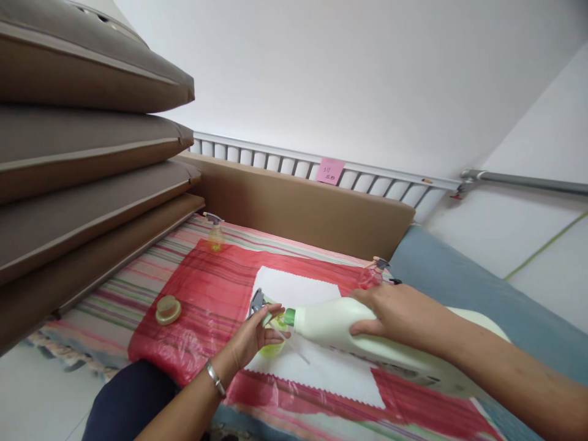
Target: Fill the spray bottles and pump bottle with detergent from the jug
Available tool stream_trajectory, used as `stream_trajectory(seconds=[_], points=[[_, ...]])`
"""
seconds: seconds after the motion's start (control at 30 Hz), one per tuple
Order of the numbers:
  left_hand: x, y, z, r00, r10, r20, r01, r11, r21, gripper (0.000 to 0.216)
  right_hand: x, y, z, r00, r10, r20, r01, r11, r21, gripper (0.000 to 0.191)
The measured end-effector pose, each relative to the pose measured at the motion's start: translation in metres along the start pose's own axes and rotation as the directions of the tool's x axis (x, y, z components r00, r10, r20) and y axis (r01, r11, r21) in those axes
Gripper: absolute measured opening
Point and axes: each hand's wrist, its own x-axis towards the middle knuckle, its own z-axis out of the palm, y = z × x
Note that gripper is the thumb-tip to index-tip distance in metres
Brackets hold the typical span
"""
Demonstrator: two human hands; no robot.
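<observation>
My right hand (395, 312) grips a large pale green jug (331, 321), tipped almost level with its neck to the left. The jug's green spout (289, 316) is at the top of a small clear bottle (272, 350) holding yellow-green liquid. Between the fingers of my left hand (252, 340) is a grey spray trigger head (258, 301), its thin dip tube (298, 350) slanting down to the right. My left fingers are beside the small bottle's neck; whether they touch it I cannot tell. The bottle stands on a white cloth (321, 373) with zigzag edges.
A yellowish cap (168, 309) lies on the red plastic sheet (206, 288) over a striped cover. One spray bottle (215, 233) stands at the back left, another (371, 275) behind the jug. Stacked brown cushions (92, 141) rise on the left; a brown panel (294, 208) fronts the radiator.
</observation>
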Motion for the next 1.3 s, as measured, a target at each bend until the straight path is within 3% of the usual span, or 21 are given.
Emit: stream_trajectory(seconds=[1.3], points=[[-0.001,0.001,0.000,1.000,-0.003,-0.004,0.003,1.000,0.009,0.039,0.000,-0.008,-0.010,1.000,0.001,0.015,-0.001,1.000,-0.022,0.035]])
